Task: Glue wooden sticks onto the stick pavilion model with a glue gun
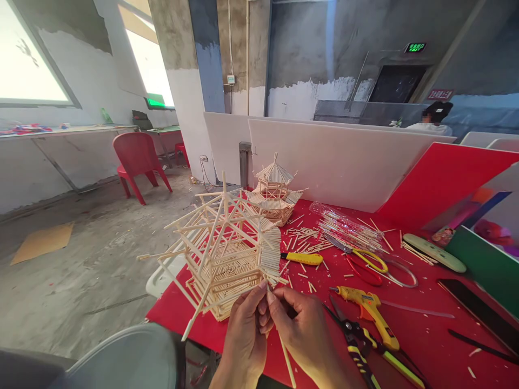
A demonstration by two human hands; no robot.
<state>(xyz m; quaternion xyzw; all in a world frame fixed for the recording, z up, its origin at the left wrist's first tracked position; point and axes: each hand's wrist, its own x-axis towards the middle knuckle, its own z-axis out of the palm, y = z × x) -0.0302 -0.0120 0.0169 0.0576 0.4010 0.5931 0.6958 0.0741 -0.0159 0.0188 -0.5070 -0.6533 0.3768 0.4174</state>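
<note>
My left hand (248, 319) and my right hand (294, 319) meet at the near edge of a pavilion model (229, 259) built of thin wooden sticks. Between my right thumb and fingers runs a wooden stick (287, 359), its lower end pointing down toward me. The fingertips of my left hand are pinched together close to the stick's upper end, at the model's lower roof edge; whether they hold the stick or the model is hidden. The model's roof frame is bare on the left, while rows of short sticks cover a roof panel (270, 251) on its right.
Behind stands a finished-looking pagoda model (274, 189). On the red table (425, 324) lie a yellow utility knife (304, 258), scissors (371, 259), a glue gun (371, 313), pliers-like cutters (360, 337), a phone (482, 310) and bagged sticks (348, 229). A grey stool (125, 359) stands left.
</note>
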